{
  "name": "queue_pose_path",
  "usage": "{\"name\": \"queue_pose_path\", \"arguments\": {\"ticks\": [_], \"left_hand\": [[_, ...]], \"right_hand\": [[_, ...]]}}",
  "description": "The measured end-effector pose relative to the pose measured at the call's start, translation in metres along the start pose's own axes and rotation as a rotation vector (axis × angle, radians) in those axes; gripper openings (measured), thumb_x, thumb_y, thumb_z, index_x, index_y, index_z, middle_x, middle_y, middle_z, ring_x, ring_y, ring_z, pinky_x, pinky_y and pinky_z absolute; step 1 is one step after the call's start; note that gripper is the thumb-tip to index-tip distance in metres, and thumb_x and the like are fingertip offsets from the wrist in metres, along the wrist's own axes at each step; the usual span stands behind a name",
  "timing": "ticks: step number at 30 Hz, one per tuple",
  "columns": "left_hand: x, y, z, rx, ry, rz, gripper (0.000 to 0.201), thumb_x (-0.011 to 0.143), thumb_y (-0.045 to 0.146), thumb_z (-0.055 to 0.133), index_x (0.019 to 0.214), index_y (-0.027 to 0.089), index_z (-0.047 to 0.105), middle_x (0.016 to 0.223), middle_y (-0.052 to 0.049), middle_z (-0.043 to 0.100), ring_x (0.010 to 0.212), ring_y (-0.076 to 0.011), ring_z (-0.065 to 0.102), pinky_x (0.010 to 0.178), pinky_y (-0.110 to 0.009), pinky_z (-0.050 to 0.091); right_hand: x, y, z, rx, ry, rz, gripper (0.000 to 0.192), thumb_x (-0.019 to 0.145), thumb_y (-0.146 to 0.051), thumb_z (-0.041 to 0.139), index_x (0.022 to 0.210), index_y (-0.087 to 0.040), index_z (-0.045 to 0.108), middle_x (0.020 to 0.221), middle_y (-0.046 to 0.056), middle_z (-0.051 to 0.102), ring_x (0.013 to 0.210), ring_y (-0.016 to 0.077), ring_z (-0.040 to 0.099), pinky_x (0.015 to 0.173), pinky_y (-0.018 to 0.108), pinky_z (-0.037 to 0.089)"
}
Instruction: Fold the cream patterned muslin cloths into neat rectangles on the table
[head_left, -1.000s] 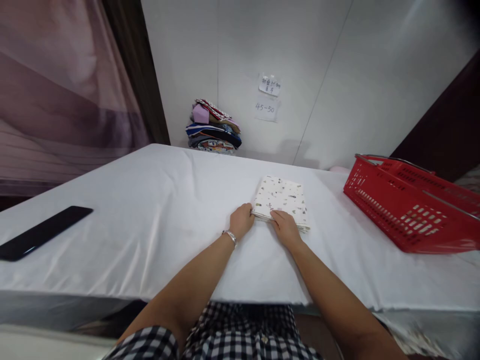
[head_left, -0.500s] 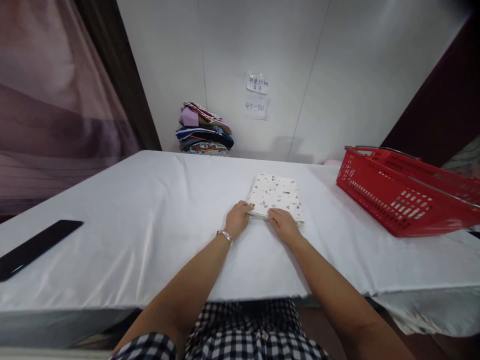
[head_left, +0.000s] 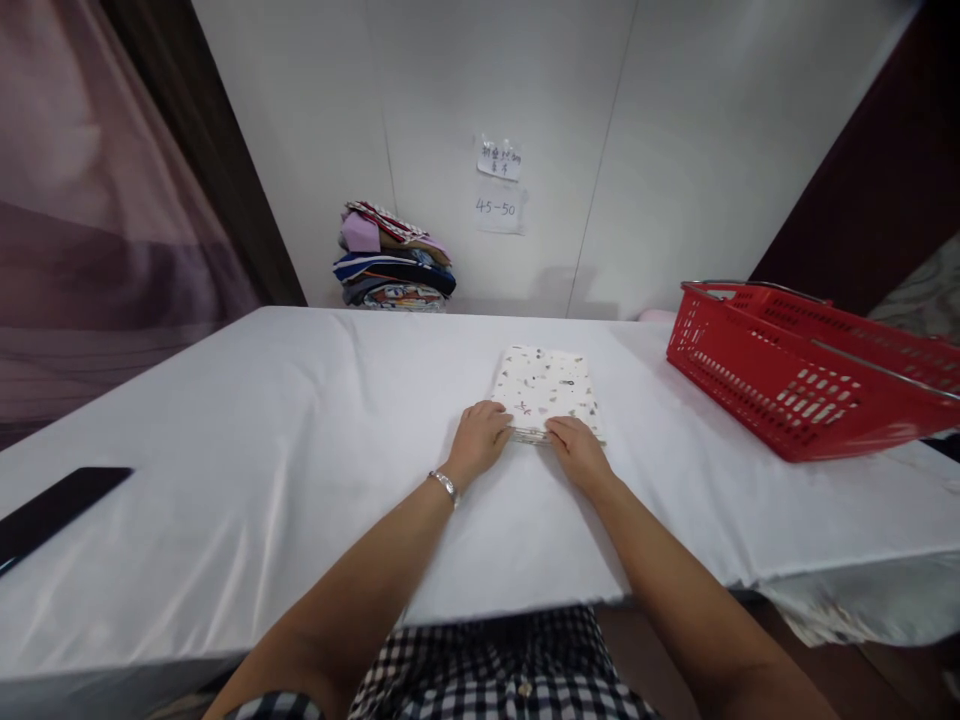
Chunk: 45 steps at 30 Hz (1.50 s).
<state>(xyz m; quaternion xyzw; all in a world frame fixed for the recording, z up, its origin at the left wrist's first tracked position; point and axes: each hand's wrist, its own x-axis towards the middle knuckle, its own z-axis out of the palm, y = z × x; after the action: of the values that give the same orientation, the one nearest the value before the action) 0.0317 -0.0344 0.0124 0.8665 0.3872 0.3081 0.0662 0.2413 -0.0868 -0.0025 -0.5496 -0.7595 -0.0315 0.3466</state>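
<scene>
Folded cloth (head_left: pixel 547 388), 1, near edge gripped by left hand (head_left: pixel 478 441) and right hand (head_left: pixel 578 452), 1 red basket (head_left: pixel 787 385) nearby

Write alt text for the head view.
Both hands, left hand and right hand, grip the near edge of a folded cloth on a white table. A red basket sits right, a clothes stack by the wall.

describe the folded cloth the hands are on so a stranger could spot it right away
On the white table, look left of the red basket, near the middle. A small folded cloth lies flat there, with the left hand and right hand at its near edge. It is cream with small scattered specks, unlike the colourful clothes pile by the wall.
</scene>
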Motion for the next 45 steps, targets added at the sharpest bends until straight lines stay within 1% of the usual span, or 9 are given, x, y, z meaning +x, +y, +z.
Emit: {"name": "queue_pose_path", "arguments": {"ticks": [5,12,18,25,29,32,35,40,45], "left_hand": [[0.008,-0.004,0.006,-0.015,-0.046,-0.017,0.020,0.087,0.026,0.049,0.098,0.025,0.066,0.101,-0.005,0.061,0.100,-0.0200,0.050,0.090,-0.037,0.037],[0.006,-0.006,0.007,-0.050,-0.060,0.005,0.023,0.090,0.027,0.044,0.094,0.026,0.067,0.101,-0.004,0.060,0.100,-0.0190,0.050,0.092,-0.037,0.036],[0.005,-0.007,0.007,-0.057,-0.069,0.037,0.018,0.086,0.027,0.053,0.098,0.026,0.065,0.100,-0.004,0.060,0.100,-0.0191,0.050,0.090,-0.036,0.037],[0.009,-0.003,0.008,-0.047,-0.094,0.009,0.024,0.091,0.028,0.042,0.089,0.024,0.066,0.095,-0.004,0.061,0.097,-0.0184,0.051,0.089,-0.036,0.036],[0.009,-0.002,0.007,-0.036,-0.088,0.032,0.023,0.091,0.027,0.042,0.086,0.023,0.065,0.094,-0.004,0.061,0.097,-0.0185,0.051,0.089,-0.036,0.035],[0.007,-0.004,0.007,-0.037,-0.077,0.063,0.015,0.088,0.027,0.049,0.092,0.023,0.063,0.097,-0.004,0.061,0.098,-0.0188,0.051,0.090,-0.036,0.034],[0.006,-0.006,0.008,-0.034,-0.061,0.085,0.015,0.088,0.025,0.049,0.093,0.023,0.063,0.096,-0.003,0.061,0.098,-0.0189,0.051,0.089,-0.036,0.034],[0.010,-0.004,0.009,-0.012,-0.052,0.070,0.023,0.092,0.027,0.042,0.083,0.021,0.062,0.089,-0.003,0.061,0.093,-0.0184,0.051,0.086,-0.036,0.035],[0.013,0.001,0.008,-0.001,-0.058,0.017,0.021,0.092,0.023,0.041,0.082,0.019,0.059,0.088,-0.004,0.060,0.091,-0.0185,0.051,0.084,-0.035,0.036]], "right_hand": [[0.002,0.002,0.002,-0.007,-0.006,0.020,0.026,0.090,-0.025,0.043,0.100,-0.019,0.067,0.102,0.008,0.065,0.096,0.0207,0.057,0.087,0.038,0.046],[0.002,0.000,0.000,0.027,0.030,-0.005,0.029,0.092,-0.026,0.041,0.098,-0.019,0.067,0.099,0.008,0.066,0.093,0.0203,0.058,0.085,0.037,0.047],[0.000,-0.004,-0.006,0.019,-0.022,-0.018,0.024,0.089,-0.025,0.046,0.102,-0.019,0.066,0.104,0.008,0.065,0.096,0.0205,0.057,0.087,0.038,0.045],[0.003,-0.001,0.000,-0.054,-0.034,0.007,0.025,0.090,-0.021,0.042,0.096,-0.020,0.066,0.100,0.007,0.066,0.093,0.0200,0.058,0.084,0.036,0.045],[0.004,-0.002,0.001,-0.094,-0.049,0.053,0.025,0.090,-0.016,0.039,0.090,-0.019,0.064,0.095,0.007,0.065,0.089,0.0196,0.057,0.082,0.033,0.044],[0.001,-0.003,0.000,-0.064,-0.050,0.031,0.022,0.090,-0.021,0.042,0.096,-0.019,0.063,0.101,0.007,0.064,0.095,0.0203,0.056,0.087,0.035,0.043],[-0.002,-0.001,0.000,-0.043,-0.051,0.008,0.023,0.090,-0.026,0.045,0.104,-0.019,0.061,0.107,0.008,0.063,0.100,0.0214,0.055,0.090,0.038,0.042],[-0.003,0.001,0.003,-0.040,-0.021,0.002,0.025,0.090,-0.027,0.043,0.104,-0.019,0.062,0.105,0.008,0.064,0.099,0.0214,0.055,0.090,0.039,0.043],[0.001,-0.003,0.003,-0.037,0.006,0.040,0.026,0.091,-0.025,0.040,0.096,-0.018,0.065,0.098,0.008,0.066,0.092,0.0200,0.057,0.085,0.036,0.044]]}}
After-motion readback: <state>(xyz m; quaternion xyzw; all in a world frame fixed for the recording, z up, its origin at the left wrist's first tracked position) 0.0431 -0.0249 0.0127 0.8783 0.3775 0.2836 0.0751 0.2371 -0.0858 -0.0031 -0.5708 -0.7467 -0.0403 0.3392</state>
